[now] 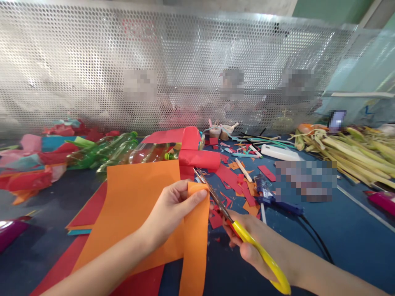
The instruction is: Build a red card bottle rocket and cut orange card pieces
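My left hand [173,207] pinches the folded top of an orange paper strip [196,242] between thumb and fingers. My right hand [262,236] grips a pair of yellow-handled scissors [247,235], whose blades point up and to the left, close beside the strip's top right edge. It is hard to tell whether the blades touch the paper. Under my left hand lies a larger orange paper sheet [135,205], resting partly on red sheets [138,281]. Just beyond the blades is a rolled red paper piece [199,159].
Paper scraps [231,176] litter the table's middle. A blue glue gun [277,199] with a black cord lies right. Green plastic bottles [114,154] and crumpled coloured paper [33,160] lie left. Dried husks [352,152] are piled far right. A perforated metal screen [185,61] stands behind.
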`<state>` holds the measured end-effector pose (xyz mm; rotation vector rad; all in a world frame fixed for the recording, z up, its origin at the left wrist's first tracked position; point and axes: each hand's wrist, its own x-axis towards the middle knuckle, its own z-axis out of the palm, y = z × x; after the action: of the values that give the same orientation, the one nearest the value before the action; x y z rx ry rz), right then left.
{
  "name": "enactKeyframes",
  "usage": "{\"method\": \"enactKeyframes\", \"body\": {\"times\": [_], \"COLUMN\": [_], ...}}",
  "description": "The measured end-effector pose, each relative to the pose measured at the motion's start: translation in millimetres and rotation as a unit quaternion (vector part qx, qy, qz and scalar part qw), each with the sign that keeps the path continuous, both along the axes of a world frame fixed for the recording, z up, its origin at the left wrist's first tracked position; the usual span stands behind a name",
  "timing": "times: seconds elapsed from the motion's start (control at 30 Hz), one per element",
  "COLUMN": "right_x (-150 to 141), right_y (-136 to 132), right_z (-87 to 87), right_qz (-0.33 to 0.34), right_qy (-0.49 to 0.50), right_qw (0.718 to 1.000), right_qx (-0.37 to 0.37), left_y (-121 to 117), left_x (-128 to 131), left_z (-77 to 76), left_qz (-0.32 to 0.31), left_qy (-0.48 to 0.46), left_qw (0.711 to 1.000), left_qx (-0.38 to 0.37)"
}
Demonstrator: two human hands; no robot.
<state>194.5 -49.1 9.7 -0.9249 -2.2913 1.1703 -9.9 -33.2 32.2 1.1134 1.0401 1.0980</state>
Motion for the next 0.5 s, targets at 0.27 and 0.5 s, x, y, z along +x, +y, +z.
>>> {"method": "enactKeyframes", "body": {"times": [0.27,0.5], "right_x": [2.9,4.6], "right_y": [1.7,2.9], "right_z": [-3.2,6.1], "right_qz": [-0.012,-0.014], "right_qy": [0.003,-0.012], "right_qw": [1.0,1.0], "right_qx": [-0.014,-0.016], "left_y": [0.0,4.4], "left_x": [0.0,-4.7], "left_z": [0.7,4.7], "left_qz": [0.0,-0.025], "left_qy": [0.015,0.032], "left_qw": [1.0,0.999], "left_qx": [0.0,0.013]}}
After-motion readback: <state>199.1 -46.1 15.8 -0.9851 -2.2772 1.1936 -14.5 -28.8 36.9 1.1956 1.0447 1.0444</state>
